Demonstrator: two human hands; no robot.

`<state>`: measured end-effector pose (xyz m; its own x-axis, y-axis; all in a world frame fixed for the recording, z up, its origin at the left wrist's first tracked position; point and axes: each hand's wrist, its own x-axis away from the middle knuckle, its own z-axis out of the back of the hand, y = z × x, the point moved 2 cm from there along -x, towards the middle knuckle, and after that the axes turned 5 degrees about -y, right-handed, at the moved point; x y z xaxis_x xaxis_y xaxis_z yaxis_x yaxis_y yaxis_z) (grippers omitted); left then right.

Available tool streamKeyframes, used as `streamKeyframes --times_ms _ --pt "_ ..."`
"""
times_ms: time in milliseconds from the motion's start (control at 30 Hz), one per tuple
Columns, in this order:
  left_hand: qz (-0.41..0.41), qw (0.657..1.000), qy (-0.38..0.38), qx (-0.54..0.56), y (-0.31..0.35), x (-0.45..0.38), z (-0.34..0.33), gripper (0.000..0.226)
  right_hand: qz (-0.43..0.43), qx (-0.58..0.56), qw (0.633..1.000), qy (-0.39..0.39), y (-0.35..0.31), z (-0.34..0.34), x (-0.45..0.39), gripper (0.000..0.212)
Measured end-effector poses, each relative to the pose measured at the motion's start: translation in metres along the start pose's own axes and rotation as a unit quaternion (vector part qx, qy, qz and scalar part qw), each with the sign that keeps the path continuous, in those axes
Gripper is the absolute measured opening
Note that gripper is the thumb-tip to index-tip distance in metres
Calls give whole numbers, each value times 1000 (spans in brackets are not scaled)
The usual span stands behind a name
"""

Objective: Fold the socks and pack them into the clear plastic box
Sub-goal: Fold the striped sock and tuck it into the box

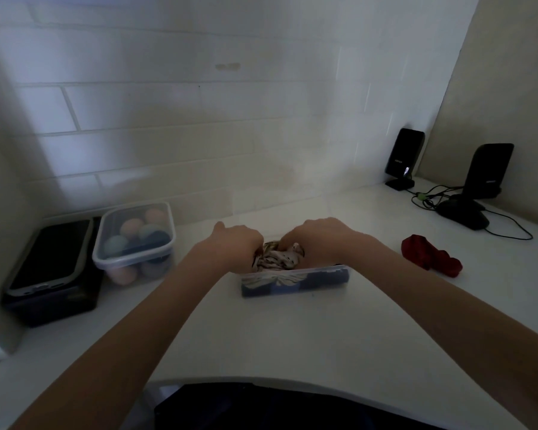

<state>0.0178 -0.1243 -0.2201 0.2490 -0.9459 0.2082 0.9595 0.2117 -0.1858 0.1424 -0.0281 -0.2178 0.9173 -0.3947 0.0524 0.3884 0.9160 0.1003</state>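
1. The left hand [235, 243] and the right hand [320, 240] reach down together into the clear plastic box [294, 282] on the white table [292, 336].
2. Between the two hands sits a patterned sock [278, 258], bunched at the top of the box; both hands have their fingers curled down onto it and appear to hold it, though the fingertips are hidden.
3. Darker folded socks [311, 282] show through the near wall of the box, below the hands.
4. A red sock [429, 255] lies crumpled on the table, to the right of the right hand and apart from the box.
5. To the left of the left hand stands a lidded container [135, 240] with round coloured balls in it, and just beyond it a dark box [52, 283].
6. Far to the right, beyond the right hand, two black speakers [404, 158] stand with cables.
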Motion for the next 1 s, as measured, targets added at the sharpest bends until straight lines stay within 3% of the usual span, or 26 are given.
streamKeyframes --times_ms 100,233,300,433,633,767,1000 --pt "-12 999 -8 37 -4 5 -3 30 34 -78 995 48 4 7 4 44" --pt "-53 993 -52 94 -7 13 0 31 75 -148 986 -1 5 11 10 53" --pt "-68 991 -29 113 -9 17 8 34 78 -154 985 -30 2 11 11 53" --pt "-106 980 63 159 -4 21 22 45 62 -133 986 -76 -3 13 7 48" --pt "-101 989 -33 106 0 9 13 30 35 -72 985 -152 -7 3 -4 45" --pt "-102 992 -29 69 8 2 10 34 33 -44 978 -203 -10 2 -13 56" --pt "-112 991 -62 34 2 -2 5 37 58 2 975 -212 -4 -2 -9 63"
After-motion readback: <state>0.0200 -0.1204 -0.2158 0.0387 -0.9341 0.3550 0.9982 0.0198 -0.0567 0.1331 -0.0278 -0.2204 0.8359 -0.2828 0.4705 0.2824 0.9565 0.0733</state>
